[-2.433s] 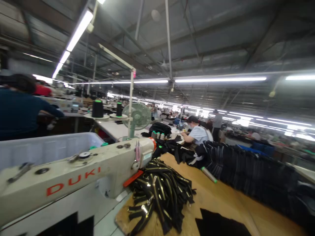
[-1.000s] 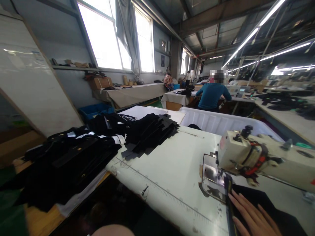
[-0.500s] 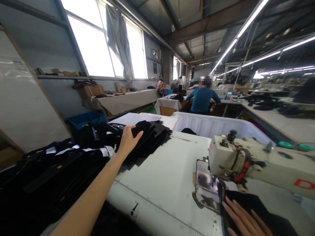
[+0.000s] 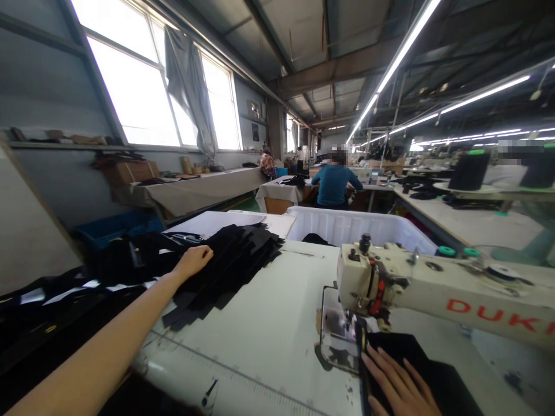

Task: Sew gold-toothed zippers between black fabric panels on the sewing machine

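Observation:
Over the fanned pile of black fabric pieces (image 4: pixel 243 254), my left hand (image 4: pixel 196 260) has its fingers curled together, closed on a black fabric piece at the pile's left side. The fingertips are partly hidden. My right hand (image 4: pixel 396 378) lies flat with straight fingers on a black fabric piece (image 4: pixel 446 370) at the sewing machine (image 4: pixel 390 277). That fabric has a zipper-like strip (image 4: pixel 363 341) along its left edge, reaching the presser foot (image 4: pixel 350 323). My right thumb is mostly out of sight.
Dark garments (image 4: pixel 65 329) with white tags heap up at the left. Behind the sewing table (image 4: pixel 260 323) stands a white plastic bin (image 4: pixel 355 222). A person in a teal top (image 4: pixel 333 186) sits farther off. Thread cones (image 4: pixel 469 170) stand at the right.
My view has turned to the right. My left hand, with thumb and fingers apart before, has closed over the fabric pile. My right hand stays flat on the fabric at the machine.

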`<action>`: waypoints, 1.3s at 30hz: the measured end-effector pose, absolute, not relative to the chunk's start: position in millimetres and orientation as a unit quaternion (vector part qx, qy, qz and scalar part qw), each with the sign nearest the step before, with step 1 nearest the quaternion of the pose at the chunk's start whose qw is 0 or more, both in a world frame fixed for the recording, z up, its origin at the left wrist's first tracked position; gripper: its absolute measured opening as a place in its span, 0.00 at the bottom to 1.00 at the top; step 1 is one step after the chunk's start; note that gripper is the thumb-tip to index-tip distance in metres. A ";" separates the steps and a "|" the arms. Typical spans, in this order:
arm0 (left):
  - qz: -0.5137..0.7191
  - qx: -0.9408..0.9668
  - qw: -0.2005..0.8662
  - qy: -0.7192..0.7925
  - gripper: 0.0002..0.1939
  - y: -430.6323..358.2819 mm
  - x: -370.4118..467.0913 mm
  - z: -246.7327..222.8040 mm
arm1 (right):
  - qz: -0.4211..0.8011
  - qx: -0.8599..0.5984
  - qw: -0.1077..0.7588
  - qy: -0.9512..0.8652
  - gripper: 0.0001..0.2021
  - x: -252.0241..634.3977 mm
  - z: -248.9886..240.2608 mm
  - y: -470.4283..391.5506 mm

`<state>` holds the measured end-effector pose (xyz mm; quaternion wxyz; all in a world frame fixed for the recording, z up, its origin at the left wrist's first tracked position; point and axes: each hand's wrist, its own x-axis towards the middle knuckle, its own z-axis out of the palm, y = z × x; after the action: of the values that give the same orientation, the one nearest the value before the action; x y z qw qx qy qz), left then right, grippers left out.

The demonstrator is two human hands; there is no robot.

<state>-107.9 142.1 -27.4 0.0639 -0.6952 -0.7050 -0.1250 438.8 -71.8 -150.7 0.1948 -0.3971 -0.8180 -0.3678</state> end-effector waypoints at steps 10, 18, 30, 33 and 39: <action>-0.106 -0.699 0.071 -0.704 0.12 133.6 -81.0 -9.4 | -0.331 -0.424 0.233 -0.810 0.21 435.9 -151.4 -75.5; -0.136 -0.767 -0.058 -0.625 0.12 57.3 14.9 -6.9 | -0.159 -0.497 0.217 -0.825 0.22 415.7 -149.1 -79.1; -0.110 -0.872 -0.295 -0.376 0.08 -20.2 152.3 -71.6 | 0.062 -0.569 0.172 -0.802 0.21 419.2 -93.6 -87.6; -0.112 -0.904 -0.258 -0.322 0.13 11.9 158.3 -58.7 | 0.047 -0.566 0.170 -0.805 0.21 419.1 -92.7 -76.1; -0.033 -0.942 -0.259 -0.213 0.27 37.8 183.3 -54.1 | 0.047 -0.512 0.156 -0.843 0.21 426.0 -84.1 -62.1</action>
<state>183.3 37.8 -54.1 -0.2593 -0.9415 -0.2125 -0.0333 426.0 -62.1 -84.1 0.1558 -0.5124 -0.8432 0.0470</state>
